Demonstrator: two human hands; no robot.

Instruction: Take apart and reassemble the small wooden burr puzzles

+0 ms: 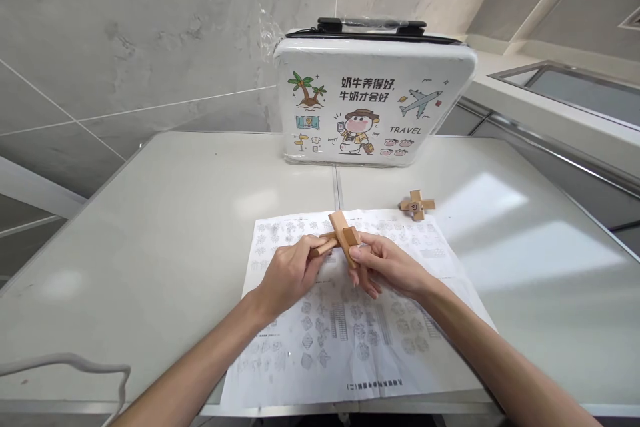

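Both hands hold a wooden burr puzzle point(341, 235) of crossed bars just above a printed instruction sheet point(350, 333). My left hand point(290, 271) is closed on the bar sticking out to the left. My right hand point(385, 264) pinches the puzzle's right side with thumb and fingers. A second, smaller assembled wooden cross puzzle point(417, 204) lies on the table beyond the sheet, to the right, untouched.
A white cartoon-printed case point(375, 103) with a black handle, wrapped in plastic film, stands at the far edge of the pale table point(165, 227). A grey cable point(75, 363) loops at the near left. Tiled wall behind; a ledge runs along the right.
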